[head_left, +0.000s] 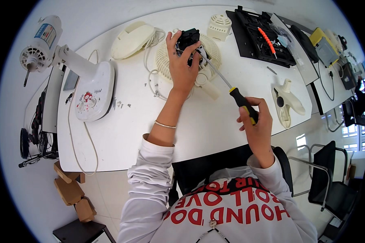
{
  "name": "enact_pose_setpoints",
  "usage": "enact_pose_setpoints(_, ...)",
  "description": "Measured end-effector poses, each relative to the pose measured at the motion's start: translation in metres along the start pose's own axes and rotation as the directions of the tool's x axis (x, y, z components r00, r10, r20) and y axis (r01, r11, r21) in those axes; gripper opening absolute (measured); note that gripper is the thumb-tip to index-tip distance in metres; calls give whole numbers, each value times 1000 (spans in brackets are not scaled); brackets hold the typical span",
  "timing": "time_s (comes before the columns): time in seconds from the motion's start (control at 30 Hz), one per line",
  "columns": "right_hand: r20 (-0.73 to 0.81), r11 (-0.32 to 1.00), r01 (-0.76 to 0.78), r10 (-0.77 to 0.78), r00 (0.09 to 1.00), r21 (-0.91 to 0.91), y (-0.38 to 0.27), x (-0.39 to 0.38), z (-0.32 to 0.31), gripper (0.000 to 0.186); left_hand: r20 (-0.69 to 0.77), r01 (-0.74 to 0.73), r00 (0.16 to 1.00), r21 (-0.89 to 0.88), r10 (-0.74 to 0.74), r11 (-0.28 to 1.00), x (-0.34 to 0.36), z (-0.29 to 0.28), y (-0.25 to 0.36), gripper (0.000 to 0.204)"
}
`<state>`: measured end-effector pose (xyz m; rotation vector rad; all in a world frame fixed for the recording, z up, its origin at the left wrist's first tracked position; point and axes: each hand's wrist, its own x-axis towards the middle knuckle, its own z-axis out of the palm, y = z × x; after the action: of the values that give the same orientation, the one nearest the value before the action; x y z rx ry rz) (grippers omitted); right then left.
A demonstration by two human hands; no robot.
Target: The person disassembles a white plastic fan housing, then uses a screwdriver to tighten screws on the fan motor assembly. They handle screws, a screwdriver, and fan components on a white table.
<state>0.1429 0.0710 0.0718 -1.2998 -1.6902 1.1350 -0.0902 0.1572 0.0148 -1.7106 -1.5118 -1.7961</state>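
Note:
A cream round fan grille (163, 60) lies on the white table with a black blocky part (189, 36) at its middle. My left hand (184, 68) reaches over the grille, its thumb and fingers closed around that black part. In my right hand (257, 123) is a screwdriver (241, 100) with a black and yellow handle, gripped at the handle's end. Its long shaft slants up and left, and the tip meets the fan's middle beside my left fingers. Exactly what the tip touches is hidden. A cream tubular neck (207, 87) juts from the grille toward me.
At left stands a white fan base (94, 97) with an exposed motor (42, 40). Loose screws (118, 104) lie beside it. A cream cover (133, 40) with a cord and a vented housing (219, 27) sit behind. A black toolbox (255, 38) and cream shell pieces (286, 101) are at right.

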Motion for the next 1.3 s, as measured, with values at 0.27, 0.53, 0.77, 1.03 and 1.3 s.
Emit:
enact_pose_setpoints(0.27,-34,857,404,-437,899,-319,16,2,2,26,4,-8,1000,10,8,1000,0,2,-1,32)
enact_pose_setpoints(0.53,94,997,-5,-2,996,81,6,2,-8,28,-5,-36,999,21,36,999,0,0,-4,30)
enact_pose_setpoints(0.77,14,840,368,-396,918,-398,2,-3,3,25,13,-38,999,43,37,998,0,-1,-1,32)
enact_pose_setpoints(1.03,600,348,-614,161,784,709,6,-1,0,37,5,-10,1000,30,10,1000,0,2,0,34)
enact_pose_setpoints(1.3,482,596,-493,194,854,634,-7,-7,4,36,3,-3,1000,18,3,1000,0,0,1,33)
